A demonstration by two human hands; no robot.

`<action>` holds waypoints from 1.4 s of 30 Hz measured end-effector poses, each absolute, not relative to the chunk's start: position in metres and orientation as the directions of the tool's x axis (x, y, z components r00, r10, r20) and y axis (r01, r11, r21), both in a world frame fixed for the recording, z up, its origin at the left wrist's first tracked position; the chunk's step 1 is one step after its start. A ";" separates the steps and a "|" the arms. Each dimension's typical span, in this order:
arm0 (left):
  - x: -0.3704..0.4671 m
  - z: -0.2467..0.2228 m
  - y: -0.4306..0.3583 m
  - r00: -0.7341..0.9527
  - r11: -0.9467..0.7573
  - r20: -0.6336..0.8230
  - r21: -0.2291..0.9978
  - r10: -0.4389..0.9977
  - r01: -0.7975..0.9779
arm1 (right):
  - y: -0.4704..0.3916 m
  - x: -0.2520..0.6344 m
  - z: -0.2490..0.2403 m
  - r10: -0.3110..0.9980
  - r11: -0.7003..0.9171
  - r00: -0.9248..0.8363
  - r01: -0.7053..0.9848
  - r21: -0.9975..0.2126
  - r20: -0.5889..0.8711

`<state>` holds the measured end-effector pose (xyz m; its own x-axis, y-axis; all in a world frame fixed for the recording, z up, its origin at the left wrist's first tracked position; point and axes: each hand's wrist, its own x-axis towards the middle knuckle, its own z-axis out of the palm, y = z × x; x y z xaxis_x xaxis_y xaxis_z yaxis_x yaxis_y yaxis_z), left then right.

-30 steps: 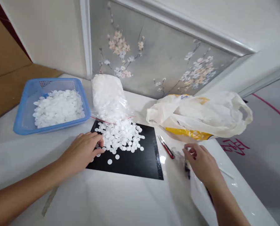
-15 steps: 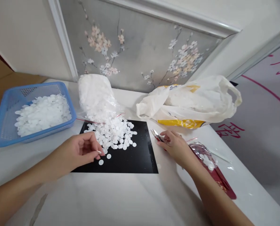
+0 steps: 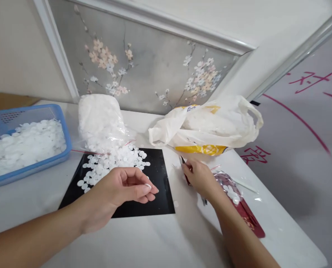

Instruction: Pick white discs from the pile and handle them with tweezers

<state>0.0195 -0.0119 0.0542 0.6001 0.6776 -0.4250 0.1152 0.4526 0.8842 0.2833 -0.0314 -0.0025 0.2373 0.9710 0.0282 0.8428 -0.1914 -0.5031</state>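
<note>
My left hand (image 3: 123, 195) hovers over the black mat (image 3: 161, 193), thumb and fingertips pinched on a small white disc (image 3: 148, 185). Behind it, loose white discs (image 3: 110, 160) lie heaped on the mat. To the right of the mat, my right hand (image 3: 200, 176) is closed around small red-handled nippers (image 3: 187, 178). Their metal tips point up and left, and most of the handle is hidden by my fingers.
A blue basket (image 3: 67, 143) of white discs stands at the left. Behind the mat lie a clear bag (image 3: 100, 115) of discs and a white and yellow carrier bag (image 3: 210, 128). Right of my right hand is a dark red tray (image 3: 252, 219) with a few discs in clear plastic.
My left hand has moved right across the mat with the pinched disc, towards my right hand. The nippers have turned in my right hand. The whole view has shifted.
</note>
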 end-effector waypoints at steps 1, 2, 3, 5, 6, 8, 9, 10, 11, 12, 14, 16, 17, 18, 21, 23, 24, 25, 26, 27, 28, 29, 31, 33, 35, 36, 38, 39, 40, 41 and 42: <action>0.025 0.056 -0.011 0.612 0.479 -0.425 0.874 0.666 0.085 | -0.033 0.285 0.000 0.967 -0.193 0.251 0.833 -0.519 0.043; 0.030 0.057 -0.009 0.619 0.499 -0.425 0.864 0.660 0.061 | -0.035 0.285 0.003 0.963 -0.192 0.264 0.814 -0.548 0.055; 0.034 0.059 -0.008 0.622 0.511 -0.425 0.858 0.657 0.046 | -0.037 0.285 0.007 0.959 -0.187 0.277 0.784 -0.592 0.064; 0.044 0.061 -0.004 0.622 0.515 -0.423 0.856 0.659 0.037 | -0.043 0.283 0.015 0.948 -0.149 0.304 0.684 -0.714 0.094; 0.048 0.061 -0.002 0.620 0.514 -0.423 0.857 0.661 0.036 | -0.047 0.280 0.018 0.941 -0.113 0.316 0.632 -0.767 0.123; 0.055 0.062 0.001 0.619 0.517 -0.428 0.855 0.659 0.040 | -0.054 0.274 0.025 0.925 -0.003 0.308 0.592 -0.806 0.222; 0.059 0.061 0.003 0.620 0.518 -0.428 0.854 0.657 0.041 | -0.057 0.270 0.028 0.920 0.051 0.279 0.609 -0.792 0.274; 0.062 0.060 0.005 0.623 0.518 -0.427 0.854 0.656 0.040 | -0.061 0.266 0.030 0.918 0.102 0.239 0.629 -0.771 0.316; 0.066 0.059 0.006 0.625 0.518 -0.423 0.855 0.657 0.034 | -0.064 0.262 0.032 0.916 0.145 0.200 0.645 -0.750 0.349; 0.068 0.058 0.007 0.626 0.517 -0.416 0.855 0.659 0.024 | -0.066 0.259 0.033 0.913 0.176 0.172 0.652 -0.738 0.370; 0.072 0.056 0.009 0.627 0.515 -0.403 0.857 0.667 0.004 | -0.071 0.253 0.035 0.906 0.213 0.149 0.650 -0.730 0.396; 0.073 0.053 0.010 0.622 0.508 -0.396 0.861 0.676 -0.003 | -0.074 0.248 0.036 0.900 0.228 0.146 0.643 -0.731 0.410; 0.073 0.051 0.010 0.620 0.503 -0.395 0.864 0.678 0.000 | -0.075 0.247 0.036 0.898 0.234 0.143 0.645 -0.727 0.417; 0.072 0.050 0.010 0.619 0.499 -0.395 0.866 0.679 0.006 | -0.076 0.245 0.035 0.894 0.241 0.139 0.652 -0.719 0.426; 0.069 0.048 0.011 0.621 0.498 -0.402 0.867 0.673 0.022 | -0.076 0.242 0.034 0.877 0.260 0.123 0.691 -0.674 0.465; 0.068 0.048 0.012 0.626 0.505 -0.411 0.862 0.663 0.031 | -0.075 0.241 0.033 0.861 0.281 0.102 0.722 -0.632 0.499; 0.068 0.048 0.012 0.628 0.509 -0.415 0.860 0.658 0.035 | -0.075 0.240 0.032 0.853 0.289 0.091 0.736 -0.612 0.513; 0.068 0.047 0.012 0.633 0.510 -0.416 0.859 0.653 0.038 | -0.075 0.239 0.032 0.847 0.296 0.082 0.749 -0.593 0.525; 0.068 0.047 0.013 0.640 0.510 -0.415 0.859 0.647 0.042 | -0.075 0.239 0.032 0.844 0.298 0.073 0.760 -0.577 0.532; 0.068 0.047 0.013 0.647 0.506 -0.410 0.861 0.643 0.043 | -0.075 0.239 0.031 0.843 0.296 0.068 0.770 -0.565 0.534; 0.068 0.046 0.013 0.656 0.501 -0.405 0.864 0.637 0.046 | -0.075 0.238 0.031 0.843 0.294 0.063 0.777 -0.557 0.534; 0.068 0.046 0.013 0.661 0.498 -0.402 0.866 0.633 0.049 | -0.075 0.238 0.031 0.845 0.291 0.060 0.781 -0.552 0.531; 0.068 0.046 0.012 0.666 0.493 -0.400 0.868 0.630 0.054 | -0.076 0.238 0.030 0.849 0.284 0.057 0.790 -0.544 0.526; 0.067 0.047 0.012 0.669 0.489 -0.397 0.870 0.629 0.057 | -0.076 0.238 0.031 0.848 0.283 0.053 0.795 -0.536 0.527; 0.067 0.047 0.011 0.673 0.484 -0.395 0.873 0.625 0.063 | -0.077 0.237 0.031 0.845 0.289 0.046 0.798 -0.529 0.532; 0.067 0.047 0.011 0.676 0.481 -0.394 0.874 0.623 0.066 | -0.077 0.237 0.031 0.844 0.293 0.042 0.798 -0.527 0.534; 0.067 0.047 0.011 0.679 0.477 -0.392 0.876 0.621 0.069 | -0.076 0.237 0.031 0.842 0.299 0.037 0.799 -0.522 0.539; 0.067 0.047 0.011 0.680 0.474 -0.391 0.878 0.620 0.072 | -0.076 0.238 0.031 0.838 0.302 0.037 0.799 -0.519 0.544; 0.067 0.047 0.012 0.683 0.470 -0.387 0.880 0.620 0.073 | -0.076 0.238 0.031 0.835 0.306 0.034 0.800 -0.516 0.549; 0.067 0.047 0.012 0.684 0.466 -0.385 0.882 0.619 0.075 | -0.076 0.238 0.031 0.833 0.309 0.033 0.800 -0.515 0.552; 0.068 0.047 0.012 0.684 0.462 -0.384 0.883 0.620 0.077 | -0.076 0.238 0.031 0.832 0.311 0.033 0.799 -0.515 0.553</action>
